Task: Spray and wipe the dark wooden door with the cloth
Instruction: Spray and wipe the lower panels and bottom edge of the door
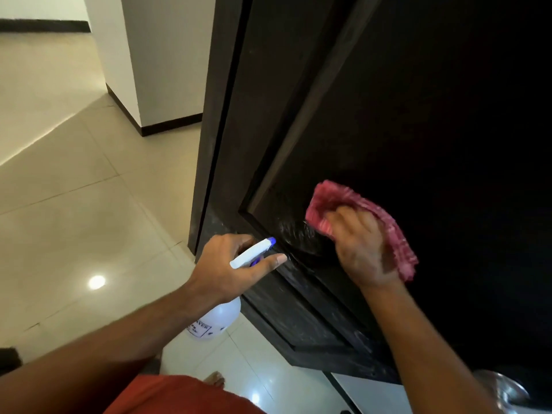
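Door: dark wooden door [448, 100], open, its recessed panel facing the camera; its free edge stands at the left.
Cloth: pink-red cloth [321, 204], flat against the door near the lower left corner of the panel.
Right hand: right hand [361, 249] spread on the cloth, pressing it to the wood; fingers laid over it rather than bunched round it (outline blurred).
Spray bottle: white spray bottle [221, 318], off the floor, just beside the door's bottom rail; its blue-tipped nozzle [270, 242] points at the panel corner.
Left hand: left hand [227, 264] grips the bottle's neck, fingers curled at the trigger, thumb straight alongside the spray head.
Surface condition: wet, shiny streaks [286, 234] between nozzle and cloth; pale smears along the bottom rail.
Door fitting: metal knob [501, 386] at the lower right.
Surroundings: glossy cream tiled floor [74, 219]; white wall [149, 55] with dark skirting.
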